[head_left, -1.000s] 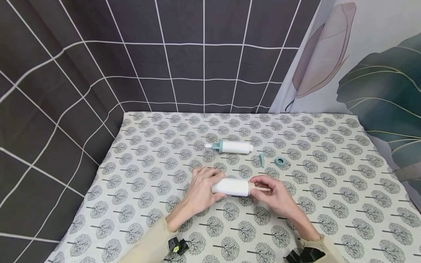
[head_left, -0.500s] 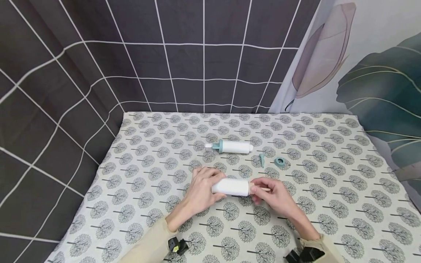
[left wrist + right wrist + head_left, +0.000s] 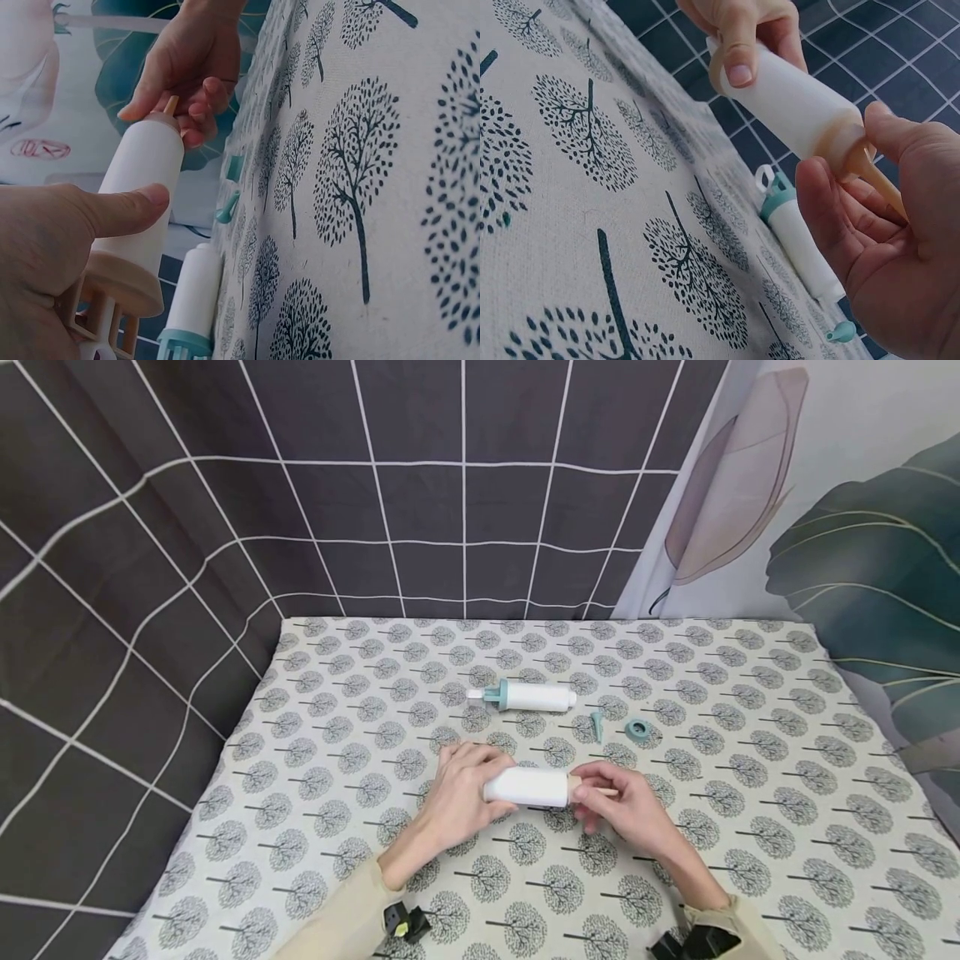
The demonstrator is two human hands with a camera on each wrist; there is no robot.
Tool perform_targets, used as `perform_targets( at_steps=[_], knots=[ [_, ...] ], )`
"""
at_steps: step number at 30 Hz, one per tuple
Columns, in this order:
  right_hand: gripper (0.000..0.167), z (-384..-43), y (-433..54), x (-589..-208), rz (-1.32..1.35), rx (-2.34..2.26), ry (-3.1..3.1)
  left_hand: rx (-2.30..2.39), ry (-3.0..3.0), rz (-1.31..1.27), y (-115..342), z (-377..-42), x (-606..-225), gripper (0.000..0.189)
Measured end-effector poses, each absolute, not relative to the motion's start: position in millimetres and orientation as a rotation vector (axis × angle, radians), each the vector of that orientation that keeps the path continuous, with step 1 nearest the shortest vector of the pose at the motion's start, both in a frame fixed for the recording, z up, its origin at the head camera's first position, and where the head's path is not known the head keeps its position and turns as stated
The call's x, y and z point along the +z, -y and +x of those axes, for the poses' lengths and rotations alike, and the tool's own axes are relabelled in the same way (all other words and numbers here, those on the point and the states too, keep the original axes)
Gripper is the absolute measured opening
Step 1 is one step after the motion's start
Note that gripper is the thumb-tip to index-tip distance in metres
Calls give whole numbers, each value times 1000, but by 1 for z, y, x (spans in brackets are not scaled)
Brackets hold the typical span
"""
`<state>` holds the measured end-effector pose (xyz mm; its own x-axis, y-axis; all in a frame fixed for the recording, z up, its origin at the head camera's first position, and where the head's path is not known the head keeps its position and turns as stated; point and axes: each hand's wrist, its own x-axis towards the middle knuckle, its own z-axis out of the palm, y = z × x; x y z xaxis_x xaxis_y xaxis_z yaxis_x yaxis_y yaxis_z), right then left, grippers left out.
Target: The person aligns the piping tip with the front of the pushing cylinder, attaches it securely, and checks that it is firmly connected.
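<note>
left hand: (image 3: 461, 789) lower middle of the head view, thumb on one side and fingers round the other, clamped on the white tube
white tube: (image 3: 528, 787) just below center of the head view, lying pretty much sideways between the two hands, tan at both ends
right hand: (image 3: 626, 806) just right of the tube, thumb and fingers pinching the tan cap (image 3: 847, 146) at its end
tan nozzle: (image 3: 879, 184) thin thing poking out of that cap, runs toward the right palm in the right wrist view
spare tube: (image 3: 538, 697) white with a teal end, lying around the middle of the head view, above the hands
little teal bits: a teal nozzle (image 3: 597, 726) right of the spare tube, plus a teal ring (image 3: 638, 729) just beside it, not touching
desk: (image 3: 337, 860) pale cloth with a dark tree print, fills the lower half
backdrop: dark grid curtain (image 3: 427, 497) upper left and middle, leaf-print curtain (image 3: 862, 527) upper right
wrists: light sleeves, black gadget on each, bottom edge
</note>
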<state>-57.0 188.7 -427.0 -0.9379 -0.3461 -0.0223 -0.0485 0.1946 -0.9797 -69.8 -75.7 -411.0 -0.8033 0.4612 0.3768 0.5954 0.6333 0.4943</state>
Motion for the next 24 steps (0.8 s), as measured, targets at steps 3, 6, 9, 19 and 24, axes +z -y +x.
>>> perform_targets(
  at_steps=[3, 6, 9, 19, 24],
  knots=[
    [36, -57, -189, -430, -415, -1859, -2205, -925, 2632, -867, 76, -70, -411, 47],
    [40, -57, -190, -432, -505, -1912, -2156, -932, 2624, -864, 76, -70, -412, 47],
    [45, -56, -191, -433, -580, -1965, -2101, -932, 2622, -859, 76, -70, -412, 47],
    [41, -57, -189, -435, -598, -1917, -2278, -905, 2658, -855, 76, -69, -410, 46],
    [37, -58, -189, -437, -655, -1894, -2345, -905, 2668, -853, 76, -69, -410, 46]
  ],
)
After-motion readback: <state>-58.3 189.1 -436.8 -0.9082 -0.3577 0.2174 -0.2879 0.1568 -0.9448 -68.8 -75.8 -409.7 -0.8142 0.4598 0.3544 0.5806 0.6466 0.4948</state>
